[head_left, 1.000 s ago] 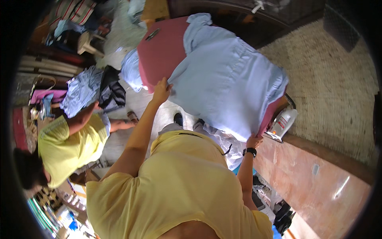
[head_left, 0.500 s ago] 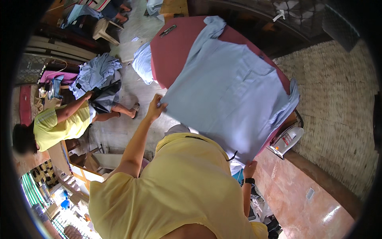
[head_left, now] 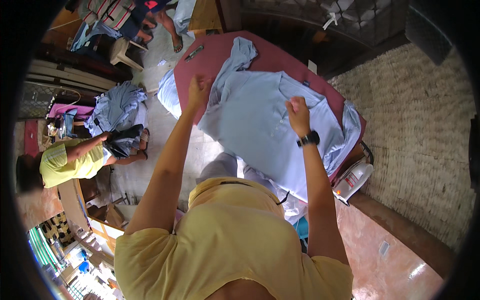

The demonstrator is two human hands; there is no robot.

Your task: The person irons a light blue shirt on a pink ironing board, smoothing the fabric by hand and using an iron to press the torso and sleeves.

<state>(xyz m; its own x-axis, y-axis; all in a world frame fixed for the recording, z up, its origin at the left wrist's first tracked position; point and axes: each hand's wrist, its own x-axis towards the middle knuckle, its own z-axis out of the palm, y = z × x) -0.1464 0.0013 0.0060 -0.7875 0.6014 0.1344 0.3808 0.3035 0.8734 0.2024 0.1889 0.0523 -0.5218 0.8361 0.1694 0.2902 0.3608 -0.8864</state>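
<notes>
A light blue shirt (head_left: pixel 250 117) with a buttoned placket lies spread over a dark red padded board (head_left: pixel 185 75). Its neck opening points away from me, one sleeve stretches to the far edge, and the other bunches at the right. My left hand (head_left: pixel 200 92) hovers by the shirt's left side, its fingers apart and somewhat blurred, with no cloth in them. Over the shirt's front, near the neck opening, is my right hand (head_left: pixel 299 116), a dark watch on its wrist. Its curled fingers are smeared, so whether they pinch cloth cannot be told.
A white iron (head_left: pixel 356 181) with a lit orange light stands at the board's right end. Small snips (head_left: pixel 194 53) lie on the far left of the board. Leftward, a person in yellow (head_left: pixel 70 159) stands beside a pile of blue garments (head_left: pixel 116 107). A beige stool (head_left: pixel 125 52) stands beyond.
Both hands have left the shirt's near edge and moved away from me, the right one farthest, now over the shirt front. The shirt has shifted, showing its neck opening and buttons.
</notes>
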